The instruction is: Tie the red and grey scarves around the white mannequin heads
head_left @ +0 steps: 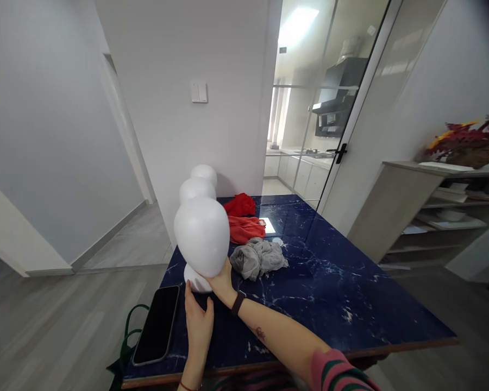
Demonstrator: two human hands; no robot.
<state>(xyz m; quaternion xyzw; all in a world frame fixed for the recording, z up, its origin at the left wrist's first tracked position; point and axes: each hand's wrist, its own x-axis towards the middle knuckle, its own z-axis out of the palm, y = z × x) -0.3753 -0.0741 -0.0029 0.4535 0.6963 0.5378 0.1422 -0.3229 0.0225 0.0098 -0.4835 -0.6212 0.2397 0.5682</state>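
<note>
A white foam mannequin head (202, 236) stands tilted at the near left of a dark blue marble table (330, 282). My right hand (220, 283) is closed round its neck from the right side. My left hand (197, 320) lies open on the table just in front of its base, fingers pointing at it. Two more white foam heads (196, 189) stand in a row behind the first. A crumpled grey cloth (257, 257) lies just right of the held head.
A black phone (157, 323) lies at the table's near left corner, with a green bag handle (127, 331) below it. Two red cloths (244, 220) lie at the far side. A glass door (350, 108) and a shelf unit (436, 217) stand to the right.
</note>
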